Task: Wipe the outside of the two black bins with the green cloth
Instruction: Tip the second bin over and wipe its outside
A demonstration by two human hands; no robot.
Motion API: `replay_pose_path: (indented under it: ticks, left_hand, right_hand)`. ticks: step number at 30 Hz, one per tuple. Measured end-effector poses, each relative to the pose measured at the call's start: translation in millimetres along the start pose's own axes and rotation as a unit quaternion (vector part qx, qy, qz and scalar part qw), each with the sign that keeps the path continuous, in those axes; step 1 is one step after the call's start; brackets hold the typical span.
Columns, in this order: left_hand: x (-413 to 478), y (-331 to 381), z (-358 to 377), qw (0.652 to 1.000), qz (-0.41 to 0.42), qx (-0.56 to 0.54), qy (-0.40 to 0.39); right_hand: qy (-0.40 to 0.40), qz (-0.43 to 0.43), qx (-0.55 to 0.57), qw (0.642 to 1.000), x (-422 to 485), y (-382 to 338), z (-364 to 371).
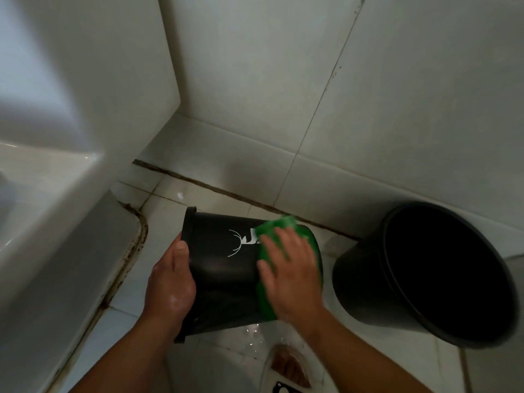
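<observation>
A black bin (pixel 224 268) with a white printed mark lies on its side above the floor, its rim to the left. My left hand (pixel 170 282) grips that rim, thumb on the outer wall. My right hand (pixel 292 273) lies flat, fingers spread, and presses the green cloth (pixel 263 296) against the bin's wall near its base. The cloth shows above and below my palm. A second black bin (pixel 365 287) stands to the right, tilted, its open mouth facing up and right.
A white ceramic fixture (pixel 56 199) fills the left side, with a stained seam where it meets the floor. White tiled walls (pixel 368 109) rise behind the bins. The wet tiled floor (pixel 232 341) shows water drops below the held bin. A foot (pixel 289 364) is at the bottom.
</observation>
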State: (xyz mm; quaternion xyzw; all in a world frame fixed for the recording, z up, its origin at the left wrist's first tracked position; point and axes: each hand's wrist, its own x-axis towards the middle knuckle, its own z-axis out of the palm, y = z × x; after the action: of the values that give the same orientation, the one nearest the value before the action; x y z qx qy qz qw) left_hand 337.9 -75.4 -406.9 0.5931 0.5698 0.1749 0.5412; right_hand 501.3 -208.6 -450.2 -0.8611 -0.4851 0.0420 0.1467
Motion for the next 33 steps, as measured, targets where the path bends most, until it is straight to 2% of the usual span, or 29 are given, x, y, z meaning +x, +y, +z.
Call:
replay_pose_path:
  ticks: [1, 3, 6, 8, 11, 14, 18, 22, 27, 33]
  left_hand:
    - [1.0, 0.8, 1.2, 1.000, -0.001, -0.002, -0.001]
    - [2.9, 1.1, 3.8, 1.000, -0.006, -0.014, -0.006]
    - [2.1, 4.3, 6.0, 0.999, -0.012, -0.028, -0.019]
    - [1.4, 9.0, 7.0, 0.999, -0.013, -0.035, -0.018]
    - [12.1, 8.7, 3.4, 0.999, -0.034, -0.025, -0.014]
    - [30.1, 0.0, -4.8, 0.994, -0.091, -0.049, -0.036]
    - [11.3, 2.0, -7.1, 0.998, -0.011, 0.000, -0.059]
    - [-1.3, -13.2, -4.8, 0.997, 0.008, -0.047, -0.060]
    - [-9.3, -8.4, -4.6, 0.992, -0.034, -0.107, -0.060]
    - [-2.8, -7.7, -4.7, 0.987, -0.065, -0.142, -0.040]
  right_hand:
    - [0.008, 0.039, 0.003, 0.999, 0.7, 20.9, -3.7]
    - [0.004, 0.066, 0.014, 0.998, 0.4, 47.6, -7.1]
    - [0.023, 0.073, 0.014, 0.997, 2.3, 32.5, -6.9]
    - [0.023, 0.043, 0.025, 0.999, 3.1, -4.8, -5.4]
    - [-0.023, -0.041, 0.061, 0.997, 5.3, -55.8, -1.7]
    - [-0.063, -0.080, 0.055, 0.993, 22.8, -50.8, -7.6]
    - [-0.067, 0.016, 0.019, 0.997, 44.2, -10.9, -15.4]
    - [-0.115, 0.031, 0.053, 0.991, 61.3, -7.1, -12.2]
    - [-0.083, 0.073, 0.029, 0.993, 76.3, -31.9, -4.7]
    - [-0.009, -0.027, 0.017, 0.999, 57.2, -113.7, 15.2]
